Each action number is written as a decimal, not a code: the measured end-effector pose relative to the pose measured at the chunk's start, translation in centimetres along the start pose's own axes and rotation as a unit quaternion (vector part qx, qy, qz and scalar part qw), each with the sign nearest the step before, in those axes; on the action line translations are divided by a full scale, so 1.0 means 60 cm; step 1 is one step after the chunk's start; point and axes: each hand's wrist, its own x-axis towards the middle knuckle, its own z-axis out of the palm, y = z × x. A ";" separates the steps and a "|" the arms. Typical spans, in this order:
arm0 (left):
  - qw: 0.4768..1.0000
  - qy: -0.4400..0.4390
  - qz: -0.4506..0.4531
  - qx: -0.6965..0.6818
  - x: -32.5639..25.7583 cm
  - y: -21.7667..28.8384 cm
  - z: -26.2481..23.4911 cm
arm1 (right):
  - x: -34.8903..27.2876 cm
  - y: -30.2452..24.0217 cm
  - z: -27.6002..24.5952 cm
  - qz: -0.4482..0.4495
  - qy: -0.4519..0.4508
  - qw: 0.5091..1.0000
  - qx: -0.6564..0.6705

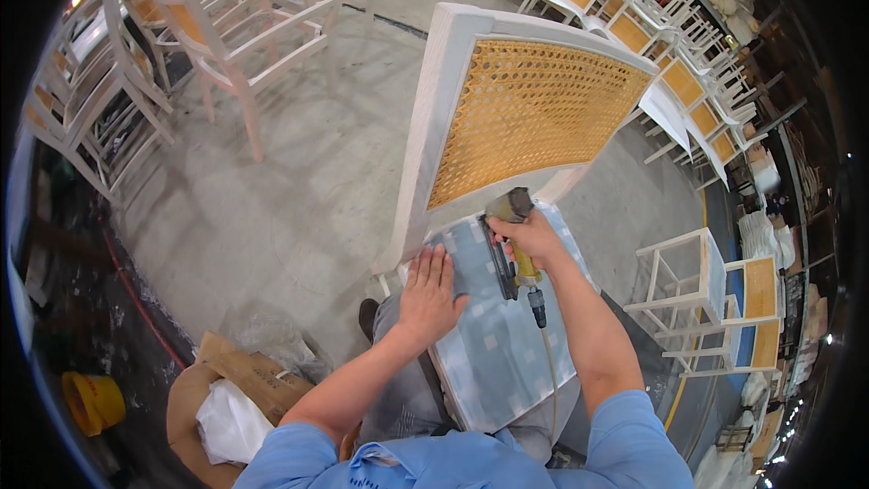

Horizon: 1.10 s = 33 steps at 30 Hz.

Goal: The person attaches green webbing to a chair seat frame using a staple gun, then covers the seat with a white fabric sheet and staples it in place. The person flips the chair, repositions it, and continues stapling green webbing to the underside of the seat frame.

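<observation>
A white-framed chair with a woven cane back panel stands right in front of me. Blue-grey sheeting with pale squares covers its seat, which lies over my lap. My right hand is wrapped round a yellow and black air sander, whose dark pad sits tilted on or just above the seat; contact there is hard to tell. From the sander a thin hose runs down toward my body. Flat on the seat's left edge, near the back post, rests my left hand, fingers straight and holding nothing.
White chairs stand at the far left, and rows of cane-backed chairs fill the far right. Two stools or chairs sit to the right. Near my left elbow is a cardboard box; a yellow bucket lies farther left.
</observation>
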 end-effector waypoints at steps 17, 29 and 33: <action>1.000 0.003 0.009 -0.011 0.004 0.009 -0.001 | 0.034 0.008 -0.061 0.044 0.028 0.999 -0.016; 1.000 -0.002 0.006 0.024 0.003 0.000 0.008 | -0.336 0.204 -0.253 -0.007 0.251 0.954 0.161; 0.998 -0.025 0.000 0.060 0.012 0.003 0.008 | -0.565 0.347 -0.274 0.075 0.391 0.904 0.156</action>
